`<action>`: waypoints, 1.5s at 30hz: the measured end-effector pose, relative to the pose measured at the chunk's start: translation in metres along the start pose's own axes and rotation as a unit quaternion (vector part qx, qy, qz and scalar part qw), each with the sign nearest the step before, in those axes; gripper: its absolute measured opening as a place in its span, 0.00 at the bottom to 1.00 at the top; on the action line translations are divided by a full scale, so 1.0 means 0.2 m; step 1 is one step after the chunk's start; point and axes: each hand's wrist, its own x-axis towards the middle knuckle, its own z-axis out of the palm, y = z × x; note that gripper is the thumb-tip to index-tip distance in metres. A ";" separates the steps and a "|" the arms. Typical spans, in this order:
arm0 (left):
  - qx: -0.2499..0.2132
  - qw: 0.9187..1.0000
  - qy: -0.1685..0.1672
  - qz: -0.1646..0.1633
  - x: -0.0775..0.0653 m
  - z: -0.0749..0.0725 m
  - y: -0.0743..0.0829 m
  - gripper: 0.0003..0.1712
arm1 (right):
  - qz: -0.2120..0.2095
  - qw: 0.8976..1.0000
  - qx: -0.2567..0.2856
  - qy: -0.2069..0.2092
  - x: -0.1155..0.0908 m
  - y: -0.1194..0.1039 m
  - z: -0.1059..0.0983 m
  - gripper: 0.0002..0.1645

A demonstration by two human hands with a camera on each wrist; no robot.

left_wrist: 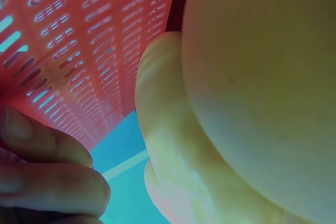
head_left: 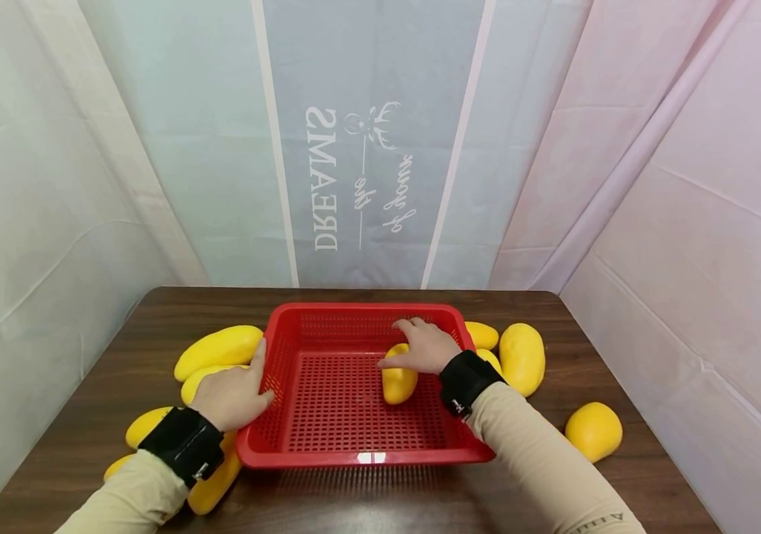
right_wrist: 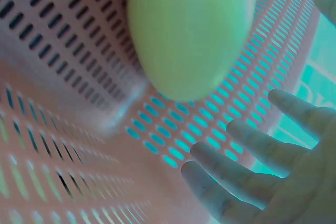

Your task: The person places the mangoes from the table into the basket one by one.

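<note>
A red perforated plastic basket [head_left: 314, 459] stands in the middle of the table. My left hand [head_left: 232, 397] grips its left side, thumb over the rim; in the left wrist view, bent fingers [left_wrist: 58, 184] lie against the outer wall. Inside the basket, toward the right, is one yellow mango [head_left: 399, 384]. Over it reaches my right hand [head_left: 426, 347], thumb and fingers spread. The right wrist view shows these fingers [right_wrist: 252, 142] apart from the mango [right_wrist: 191, 35], which stands out against the slotted wall.
Several yellow mangoes [head_left: 216, 351] lie left of the basket, some partly under my left wrist. More mangoes [head_left: 522, 360] lie to the right, one [head_left: 594, 432] farther off by my right forearm. Dark wooden table [head_left: 367, 508]; a printed cloth [head_left: 367, 59] hangs behind it.
</note>
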 end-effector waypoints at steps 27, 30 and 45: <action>-0.003 1.000 0.001 0.009 0.01 0.00 -0.01 0.53 | 0.044 0.997 0.034 0.046 -0.03 0.18 -0.23 0.49; -0.004 1.000 0.000 0.009 0.02 0.00 -0.02 0.53 | 0.053 0.997 0.037 0.048 -0.04 0.22 -0.25 0.50; -0.004 1.000 0.001 0.005 0.01 0.00 0.00 0.54 | 0.089 0.994 0.047 0.049 -0.06 0.38 -0.27 0.48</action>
